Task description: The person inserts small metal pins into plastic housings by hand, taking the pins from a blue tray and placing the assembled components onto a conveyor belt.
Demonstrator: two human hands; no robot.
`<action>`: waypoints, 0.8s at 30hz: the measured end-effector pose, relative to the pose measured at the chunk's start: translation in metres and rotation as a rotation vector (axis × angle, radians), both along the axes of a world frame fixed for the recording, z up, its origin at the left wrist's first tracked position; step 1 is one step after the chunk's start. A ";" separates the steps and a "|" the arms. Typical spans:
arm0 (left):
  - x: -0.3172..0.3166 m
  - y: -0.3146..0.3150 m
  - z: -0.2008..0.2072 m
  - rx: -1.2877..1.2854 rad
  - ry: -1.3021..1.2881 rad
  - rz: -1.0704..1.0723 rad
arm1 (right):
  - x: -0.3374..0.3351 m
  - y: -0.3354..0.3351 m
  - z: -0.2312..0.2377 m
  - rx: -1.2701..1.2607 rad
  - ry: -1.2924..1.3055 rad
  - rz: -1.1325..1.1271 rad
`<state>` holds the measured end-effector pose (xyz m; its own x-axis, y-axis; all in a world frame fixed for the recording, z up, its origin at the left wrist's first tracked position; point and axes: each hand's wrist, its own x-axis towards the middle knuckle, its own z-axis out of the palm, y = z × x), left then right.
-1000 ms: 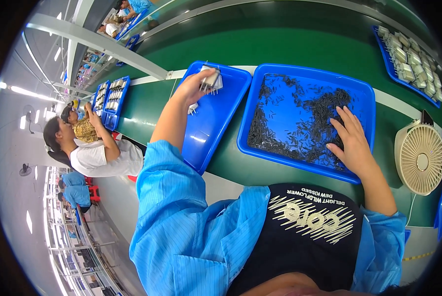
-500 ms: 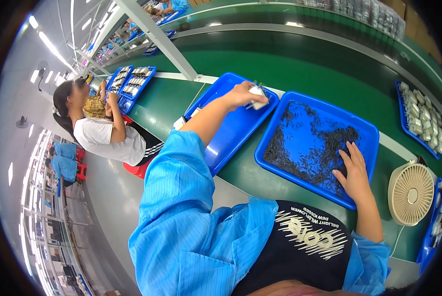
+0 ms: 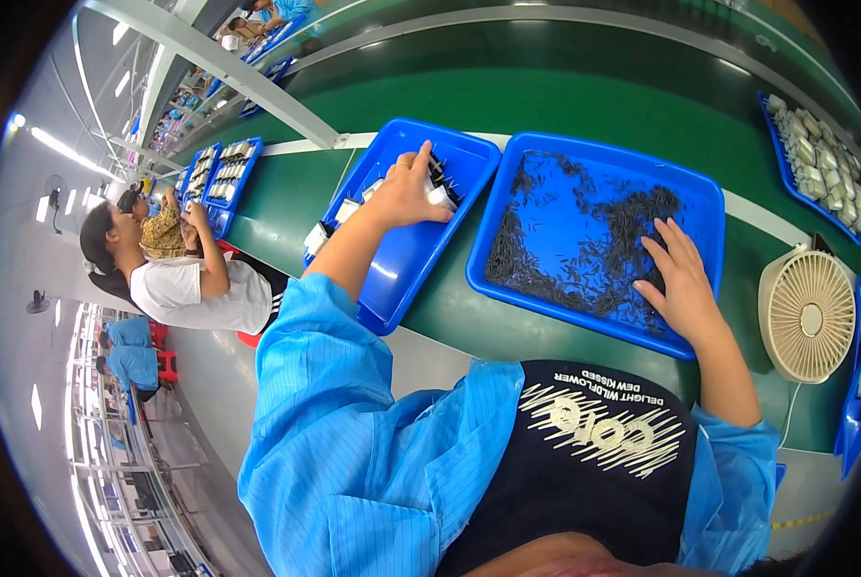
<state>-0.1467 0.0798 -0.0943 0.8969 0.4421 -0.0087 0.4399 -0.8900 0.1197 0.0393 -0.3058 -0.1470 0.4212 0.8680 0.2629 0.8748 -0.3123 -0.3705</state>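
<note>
My left hand [image 3: 403, 197] reaches into the left blue tray [image 3: 392, 288]. Its thumb and fingers are closed around a white block [image 3: 439, 197] with dark, thin prongs sticking out. More white blocks [image 3: 347, 210] with dark parts lie along that tray's left side, partly hidden by my hand and forearm. My right hand [image 3: 682, 284] rests open, fingers apart, over the right side of a second blue tray [image 3: 584, 325]. Under and beside its fingertips are many small, thin black pieces [image 3: 627, 231], heaped in patches; nothing shows gripped in that hand.
A cream fan [image 3: 807, 317] stands to the right of my right forearm. Behind it, a blue tray of white blocks [image 3: 815, 159] sits on the green belt [image 3: 584, 96]. To the left, a person in a white shirt [image 3: 195, 288] works beside trays [image 3: 230, 178]. A pale post [image 3: 228, 72] slants overhead.
My left hand has lowered the white block into the left tray and moved toward its blocks. My right hand stays over the black pieces. The whole view has shifted slightly.
</note>
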 end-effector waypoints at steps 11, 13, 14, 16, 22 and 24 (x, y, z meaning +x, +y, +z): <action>-0.015 -0.005 0.001 -0.012 -0.018 0.095 | -0.003 0.002 0.003 -0.009 0.060 -0.011; -0.023 -0.005 -0.008 -0.003 -0.146 0.056 | -0.002 0.001 0.003 -0.016 0.036 0.004; -0.027 -0.006 -0.012 0.008 -0.278 0.012 | -0.002 0.000 0.003 -0.016 0.038 0.006; -0.034 -0.012 -0.018 0.001 -0.344 0.152 | -0.002 -0.001 0.002 -0.022 0.024 0.008; -0.048 -0.033 -0.013 -0.247 -0.326 0.442 | -0.003 0.001 0.004 -0.040 0.033 -0.011; -0.048 -0.031 -0.019 -0.514 -0.411 0.434 | -0.004 0.002 0.005 -0.046 0.033 -0.004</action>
<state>-0.1945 0.0483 -0.1128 0.6209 0.7838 -0.0124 0.5667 -0.4379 0.6979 0.0354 -0.3039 -0.1421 0.4327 0.8770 0.2089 0.8608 -0.3332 -0.3846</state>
